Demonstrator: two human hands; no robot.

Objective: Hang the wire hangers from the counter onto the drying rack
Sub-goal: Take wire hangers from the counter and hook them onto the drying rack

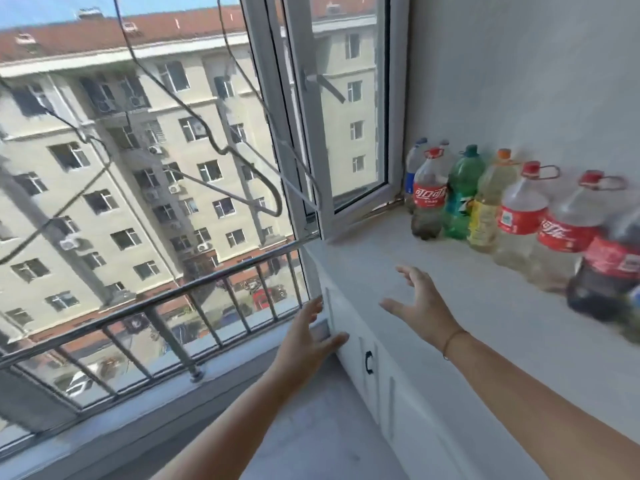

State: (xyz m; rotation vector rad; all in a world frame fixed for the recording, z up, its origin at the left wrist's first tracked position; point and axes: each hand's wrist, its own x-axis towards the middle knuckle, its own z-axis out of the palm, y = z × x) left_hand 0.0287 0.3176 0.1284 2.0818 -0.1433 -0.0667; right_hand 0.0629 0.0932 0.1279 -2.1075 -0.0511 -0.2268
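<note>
Thin wire hangers [221, 150] hang in front of the window at upper left, their hooks running up out of the frame; the drying rack itself is out of view. The white counter [450, 278] stretches along the right wall, and I see no hanger lying on it. My left hand [308, 334] is open, fingers apart, by the counter's front corner near the window sill. My right hand [419, 306] hovers open above the counter's near edge, palm down, holding nothing.
Several large plastic bottles [512, 216] stand in a row along the wall on the counter. A white window sash [346, 116] swings inward over the counter's far end. A metal railing [156, 306] runs inside the glass. White cabinet doors [369, 362] sit below the counter.
</note>
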